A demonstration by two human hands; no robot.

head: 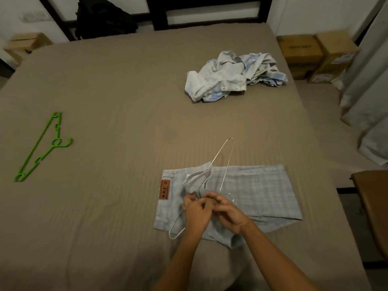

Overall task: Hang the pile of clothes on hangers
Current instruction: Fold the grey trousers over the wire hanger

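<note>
Currently pinching wire hanger (227, 164) neck w/ R hand (228, 213), gripping raised fold of grey checked trousers (262, 192) w/ L hand (196, 208), trousers flat on bed (126, 91), clothes pile (231, 74) further back

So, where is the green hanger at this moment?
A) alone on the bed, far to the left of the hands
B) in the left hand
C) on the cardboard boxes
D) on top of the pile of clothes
A: the green hanger lies flat on the bed, apart from all clothes, while the left hand and the right hand work at the wire hanger on the checked trousers.
</note>
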